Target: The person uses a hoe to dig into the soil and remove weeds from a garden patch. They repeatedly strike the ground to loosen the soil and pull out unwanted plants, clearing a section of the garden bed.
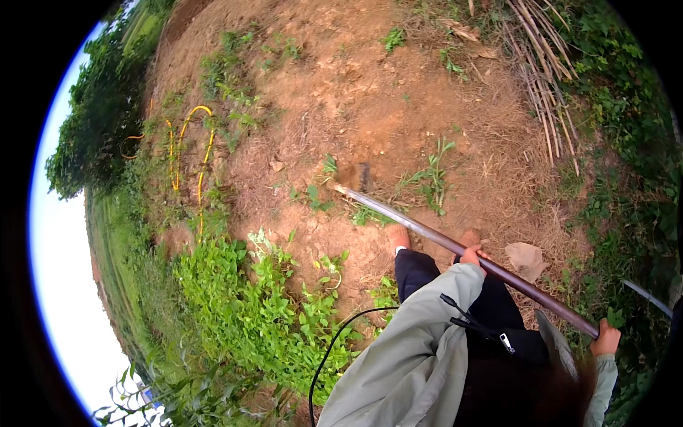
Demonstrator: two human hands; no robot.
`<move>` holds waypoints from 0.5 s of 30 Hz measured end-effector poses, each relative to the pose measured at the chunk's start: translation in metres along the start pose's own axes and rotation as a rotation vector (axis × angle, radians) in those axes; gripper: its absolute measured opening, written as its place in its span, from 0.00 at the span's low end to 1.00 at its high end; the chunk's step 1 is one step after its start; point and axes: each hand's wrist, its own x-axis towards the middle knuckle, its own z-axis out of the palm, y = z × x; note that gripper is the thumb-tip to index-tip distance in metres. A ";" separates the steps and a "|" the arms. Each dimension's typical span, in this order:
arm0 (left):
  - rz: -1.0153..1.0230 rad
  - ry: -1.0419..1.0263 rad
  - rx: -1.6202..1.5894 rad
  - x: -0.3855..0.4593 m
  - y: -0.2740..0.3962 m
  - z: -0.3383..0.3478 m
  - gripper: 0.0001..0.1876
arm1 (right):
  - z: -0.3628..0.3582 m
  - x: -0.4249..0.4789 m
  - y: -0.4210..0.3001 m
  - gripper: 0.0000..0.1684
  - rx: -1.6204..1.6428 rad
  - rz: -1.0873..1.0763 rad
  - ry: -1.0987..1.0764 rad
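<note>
A long-handled hoe slants across the view, its pole [427, 230] running from the soil to my right side. My left hand [471, 256] grips the pole around its middle, partly hidden by the green-grey sleeve [416, 325]. Near the pole's end, my right hand [605, 338] is closed around it. The hoe blade [358, 177] is blurred and rests at or just above the ground; I cannot tell which. Beside it lie small green weeds [315, 198] and an uprooted-looking weed [435, 179]. My bare left foot [398, 237] stands close below the pole.
Reddish bare soil [368, 96] stretches ahead. Leafy low plants [256, 315] grow at the left, with a yellow hose [201, 176] beyond them. A pile of thin sticks [549, 80] lies at the upper right. A flat pale stone-like piece [525, 260] sits near my right foot.
</note>
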 end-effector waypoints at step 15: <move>0.747 0.235 -0.173 -0.122 0.463 -0.097 0.10 | -0.074 0.120 -0.374 0.10 0.488 -0.810 -0.129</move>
